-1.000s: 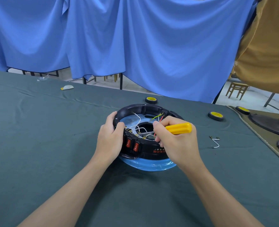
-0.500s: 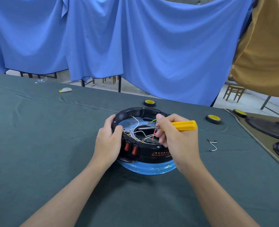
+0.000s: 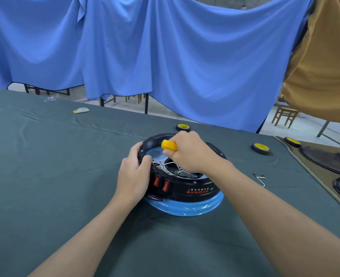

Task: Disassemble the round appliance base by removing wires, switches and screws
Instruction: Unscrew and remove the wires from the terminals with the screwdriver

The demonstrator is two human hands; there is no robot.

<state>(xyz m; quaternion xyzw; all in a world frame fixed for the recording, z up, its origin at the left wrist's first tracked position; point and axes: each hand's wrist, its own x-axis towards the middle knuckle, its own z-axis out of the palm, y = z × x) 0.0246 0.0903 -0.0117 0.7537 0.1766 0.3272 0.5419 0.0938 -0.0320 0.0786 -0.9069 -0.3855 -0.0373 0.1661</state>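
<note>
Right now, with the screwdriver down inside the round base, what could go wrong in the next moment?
1. The right hand hides the tip of the yellow-handled screwdriver, which seems to work among thin wires; a slip may tear one.
2. The left hand grips the rim of the black round base close by, so a slipping tip might hit that hand.
3. The base sits on blue plastic wrap and may slide under pressure.

Appliance base [image 3: 193, 188]: glossy black plastic on shiny blue film [image 3: 187, 206]. Screwdriver handle [image 3: 169, 145]: smooth yellow plastic. Table cover [image 3: 55, 176]: matt grey-green cloth, wrinkled. Backdrop [image 3: 145, 52]: blue cloth.
</note>
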